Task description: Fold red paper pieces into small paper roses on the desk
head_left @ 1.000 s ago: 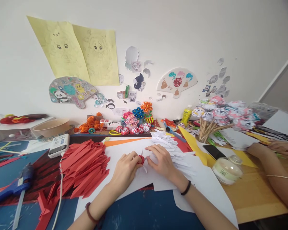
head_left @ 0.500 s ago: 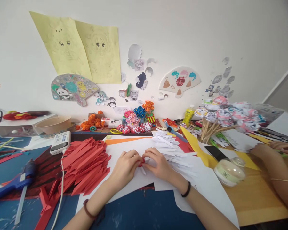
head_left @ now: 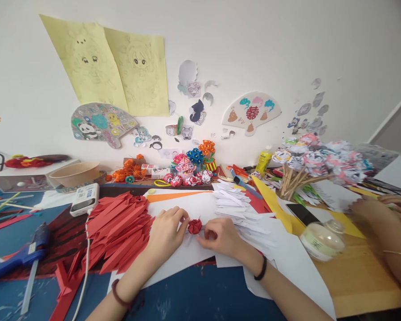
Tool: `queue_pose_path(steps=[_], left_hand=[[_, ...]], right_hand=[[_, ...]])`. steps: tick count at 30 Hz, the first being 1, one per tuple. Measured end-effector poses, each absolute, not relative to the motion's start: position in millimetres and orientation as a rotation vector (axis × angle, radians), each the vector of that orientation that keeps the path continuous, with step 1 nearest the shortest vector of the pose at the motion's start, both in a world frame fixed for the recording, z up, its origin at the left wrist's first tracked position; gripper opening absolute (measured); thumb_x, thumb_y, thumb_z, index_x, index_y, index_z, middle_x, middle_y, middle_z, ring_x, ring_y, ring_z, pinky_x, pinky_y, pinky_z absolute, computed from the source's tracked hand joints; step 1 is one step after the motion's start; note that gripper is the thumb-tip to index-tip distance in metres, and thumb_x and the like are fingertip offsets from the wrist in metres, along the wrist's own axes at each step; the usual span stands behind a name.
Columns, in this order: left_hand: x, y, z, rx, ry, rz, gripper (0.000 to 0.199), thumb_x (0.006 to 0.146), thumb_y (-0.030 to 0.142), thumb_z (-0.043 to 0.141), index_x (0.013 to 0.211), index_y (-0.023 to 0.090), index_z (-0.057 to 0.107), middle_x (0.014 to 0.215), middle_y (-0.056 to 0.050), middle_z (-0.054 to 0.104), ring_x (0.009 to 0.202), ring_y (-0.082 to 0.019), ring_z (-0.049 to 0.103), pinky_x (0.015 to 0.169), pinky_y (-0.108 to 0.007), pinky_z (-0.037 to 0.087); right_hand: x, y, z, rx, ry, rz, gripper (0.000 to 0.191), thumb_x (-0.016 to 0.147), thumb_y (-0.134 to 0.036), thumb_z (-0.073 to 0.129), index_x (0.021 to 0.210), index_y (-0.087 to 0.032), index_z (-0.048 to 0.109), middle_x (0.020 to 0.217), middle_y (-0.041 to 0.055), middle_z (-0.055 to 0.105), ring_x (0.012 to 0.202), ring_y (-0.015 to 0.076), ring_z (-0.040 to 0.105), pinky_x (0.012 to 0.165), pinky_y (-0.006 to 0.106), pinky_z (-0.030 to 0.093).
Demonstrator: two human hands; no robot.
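Note:
A small ball of folded red paper [head_left: 194, 226] sits between my hands above the white sheets. My left hand [head_left: 167, 228] is at its left side, thumb and forefinger closed at the ball's edge. On the other side my right hand [head_left: 222, 235] has its fingers curled and apart, with the thumb tip close below the ball. Whether that thumb touches it I cannot tell. Left of my left hand lies a heap of folded red paper strips [head_left: 120, 232]. Beyond my right hand is a pile of white paper strips [head_left: 232, 200].
A blue glue gun [head_left: 26, 254] and a white device [head_left: 84, 199] with a cable lie at left. To the right are a phone [head_left: 302, 214], a clear jar [head_left: 322, 240] and paper flowers on sticks [head_left: 289, 180]. Another person's arm [head_left: 384, 236] rests at far right.
My right hand has drawn slightly right and down from the red ball, its fingers parting. More of the ball shows now. My left hand has shifted a little left.

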State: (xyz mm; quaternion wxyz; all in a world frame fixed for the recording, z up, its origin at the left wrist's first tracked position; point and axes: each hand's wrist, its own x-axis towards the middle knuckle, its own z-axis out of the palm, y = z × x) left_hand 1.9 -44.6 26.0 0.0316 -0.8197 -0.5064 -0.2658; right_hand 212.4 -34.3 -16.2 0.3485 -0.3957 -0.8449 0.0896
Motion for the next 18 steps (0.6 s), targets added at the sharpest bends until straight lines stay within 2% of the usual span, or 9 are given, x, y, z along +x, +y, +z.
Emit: queue_pose_path(steps=[3,7,13,18], left_hand=[[2.2,-44.0,23.4,-2.452,-1.685,-0.706,0.020,0.097,0.027,0.041,0.087,0.021,0.058,0.085,-0.002,0.068,0.074,-0.019,0.061,0.067,-0.030,0.036],[5.0,-44.5,22.9,-2.487,-1.783,-0.578,0.021,0.097,0.028,0.042,0.089,0.021,0.060,0.088,-0.002,0.071,0.076,-0.019,0.064,0.062,-0.027,0.033],[8.2,-46.0,21.5,-2.536,-1.829,-0.662,0.021,0.098,0.029,0.040,0.091,0.022,0.059,0.085,-0.001,0.072,0.073,-0.018,0.064,0.058,-0.026,0.028],[8.6,-49.4,24.5,-2.541,-1.902,-0.921,0.027,0.099,0.041,0.038,0.090,0.023,0.057,0.080,0.001,0.071,0.066,-0.016,0.063,0.059,-0.025,0.032]], right_hand=[[210.5,-36.2,-16.4,-1.064,-2.233,0.236,0.024,0.076,-0.033,0.074,0.062,-0.019,0.059,0.056,-0.0042,0.061,0.050,0.0090,0.051,0.054,0.023,0.032],[211.1,-36.8,-14.8,-1.061,-2.250,0.264,0.011,0.073,-0.020,0.069,0.067,-0.019,0.060,0.057,-0.0062,0.060,0.050,0.0079,0.051,0.054,0.021,0.031],[214.1,-31.1,-19.6,-0.895,-2.257,0.125,0.011,0.078,-0.012,0.058,0.070,-0.017,0.054,0.061,-0.0038,0.056,0.053,0.0088,0.049,0.055,0.021,0.031],[215.4,-26.2,-20.6,-0.789,-2.207,-0.162,0.020,0.090,-0.013,0.049,0.071,-0.017,0.053,0.062,-0.0011,0.055,0.056,0.0110,0.049,0.057,0.024,0.031]])
